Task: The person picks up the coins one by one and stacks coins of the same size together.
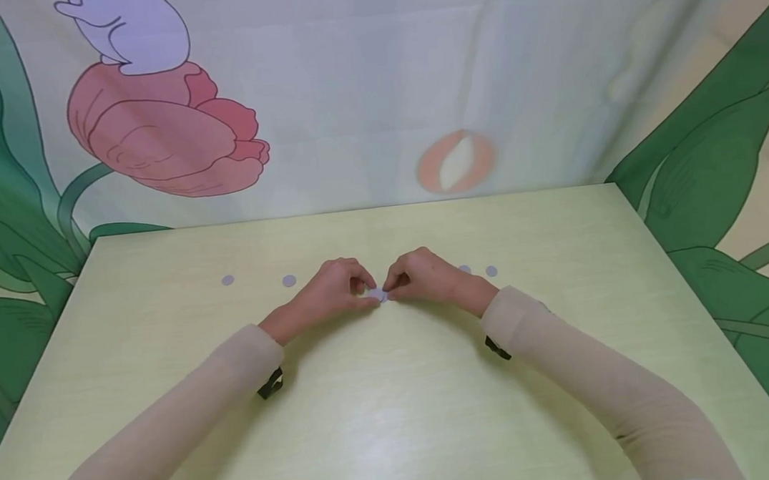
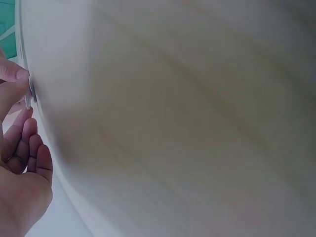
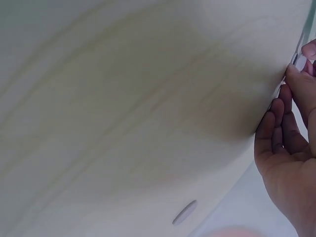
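Note:
Near the middle of the table, my left hand (image 1: 325,293) pinches a small, pale, flat round disc (image 1: 376,295) between thumb and fingers. In the left wrist view this disc (image 2: 28,98) stands edge-on at the fingertips, with a darker edge of a second one close beside it. From the right, my right hand (image 1: 428,277) meets it, thumb and index finger pinched at the discs' right edge. The right wrist view shows a pale disc (image 3: 300,62) between the two hands' fingertips. Fingers partly hide how the two discs lie against each other.
To the left, two more discs lie on the table, a far one (image 1: 228,280) and a nearer one (image 1: 289,281). Behind the right wrist lie a partly covered disc (image 1: 464,269) and another disc (image 1: 492,271). A printed curtain (image 1: 354,127) hangs along the table's (image 1: 379,412) back edge.

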Action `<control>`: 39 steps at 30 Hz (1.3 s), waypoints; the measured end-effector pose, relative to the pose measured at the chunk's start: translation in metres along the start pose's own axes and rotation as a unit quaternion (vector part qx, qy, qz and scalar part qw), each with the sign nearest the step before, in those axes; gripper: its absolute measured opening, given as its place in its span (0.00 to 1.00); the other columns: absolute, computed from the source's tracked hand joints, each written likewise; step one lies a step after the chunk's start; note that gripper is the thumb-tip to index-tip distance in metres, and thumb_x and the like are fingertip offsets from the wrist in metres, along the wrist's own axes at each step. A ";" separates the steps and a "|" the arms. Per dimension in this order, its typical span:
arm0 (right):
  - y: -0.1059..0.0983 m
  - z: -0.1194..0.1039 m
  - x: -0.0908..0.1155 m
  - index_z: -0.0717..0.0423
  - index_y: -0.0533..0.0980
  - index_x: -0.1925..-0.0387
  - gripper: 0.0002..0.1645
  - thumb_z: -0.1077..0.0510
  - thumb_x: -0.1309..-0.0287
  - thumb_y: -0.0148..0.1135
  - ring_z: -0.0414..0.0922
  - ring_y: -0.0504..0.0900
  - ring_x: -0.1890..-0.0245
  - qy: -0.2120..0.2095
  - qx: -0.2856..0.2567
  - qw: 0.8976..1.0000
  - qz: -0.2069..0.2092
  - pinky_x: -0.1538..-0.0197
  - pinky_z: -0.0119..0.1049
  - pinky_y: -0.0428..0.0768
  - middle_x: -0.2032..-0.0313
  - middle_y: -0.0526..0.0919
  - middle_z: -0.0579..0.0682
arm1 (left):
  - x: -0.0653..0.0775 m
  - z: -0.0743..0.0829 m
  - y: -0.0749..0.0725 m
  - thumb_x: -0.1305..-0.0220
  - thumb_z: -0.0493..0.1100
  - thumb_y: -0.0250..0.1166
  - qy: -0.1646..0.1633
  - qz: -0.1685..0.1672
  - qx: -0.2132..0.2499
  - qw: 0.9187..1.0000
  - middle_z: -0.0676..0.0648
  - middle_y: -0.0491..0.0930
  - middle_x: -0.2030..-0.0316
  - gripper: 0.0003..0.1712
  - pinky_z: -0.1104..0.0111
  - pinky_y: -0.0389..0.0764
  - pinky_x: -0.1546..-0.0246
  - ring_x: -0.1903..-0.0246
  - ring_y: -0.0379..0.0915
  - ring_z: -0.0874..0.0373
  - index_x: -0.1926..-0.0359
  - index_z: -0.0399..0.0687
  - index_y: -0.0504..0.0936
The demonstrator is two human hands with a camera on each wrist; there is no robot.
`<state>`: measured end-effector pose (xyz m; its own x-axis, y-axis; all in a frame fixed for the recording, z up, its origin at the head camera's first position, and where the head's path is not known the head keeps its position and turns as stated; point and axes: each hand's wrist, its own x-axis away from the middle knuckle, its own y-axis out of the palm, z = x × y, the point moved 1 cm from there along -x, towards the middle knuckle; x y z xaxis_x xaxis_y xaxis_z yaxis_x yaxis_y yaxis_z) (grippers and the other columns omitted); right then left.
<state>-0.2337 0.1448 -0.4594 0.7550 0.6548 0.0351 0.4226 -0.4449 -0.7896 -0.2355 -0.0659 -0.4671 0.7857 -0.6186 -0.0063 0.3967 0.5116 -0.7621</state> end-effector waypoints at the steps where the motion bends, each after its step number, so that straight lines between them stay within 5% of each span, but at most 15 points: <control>1: 0.000 0.000 -0.001 0.56 0.88 0.62 0.05 0.63 0.40 0.72 0.37 0.85 0.64 0.002 0.000 1.000 0.000 0.56 0.28 0.81 0.64 0.89 0.46 | 0.000 0.000 0.000 0.44 0.43 0.78 -0.001 -0.001 0.000 1.000 0.48 0.80 0.70 0.10 0.67 0.73 0.65 0.68 0.71 0.57 0.64 0.43 0.89; 22: 0.000 -0.009 -0.008 0.56 0.89 0.64 0.04 0.60 0.40 0.73 0.37 0.84 0.64 0.042 0.013 0.999 -0.009 0.54 0.29 0.81 0.66 0.90 0.44 | 0.003 0.001 0.001 0.44 0.43 0.78 -0.019 0.010 0.020 1.000 0.49 0.78 0.73 0.10 0.69 0.73 0.66 0.71 0.70 0.58 0.65 0.42 0.89; 29: 0.002 -0.008 -0.008 0.55 0.88 0.65 0.04 0.59 0.39 0.73 0.36 0.84 0.65 0.032 0.012 0.999 -0.007 0.56 0.29 0.81 0.67 0.89 0.44 | 0.006 0.000 -0.002 0.44 0.42 0.79 -0.044 -0.007 0.040 0.998 0.50 0.78 0.72 0.12 0.69 0.73 0.67 0.70 0.71 0.58 0.61 0.42 0.90; 39: 0.003 -0.006 -0.006 0.55 0.87 0.65 0.02 0.60 0.39 0.72 0.36 0.82 0.67 0.017 0.007 1.000 0.000 0.57 0.28 0.80 0.68 0.88 0.43 | 0.006 -0.002 -0.005 0.42 0.37 0.76 -0.034 -0.019 0.049 0.998 0.49 0.81 0.71 0.10 0.70 0.73 0.65 0.69 0.72 0.58 0.60 0.40 0.90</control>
<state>-0.2341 0.1360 -0.4587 0.7715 0.6338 0.0556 0.4159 -0.4363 -0.7979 -0.2338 -0.0729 -0.4644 0.7979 -0.5989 0.0687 0.4695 0.5459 -0.6940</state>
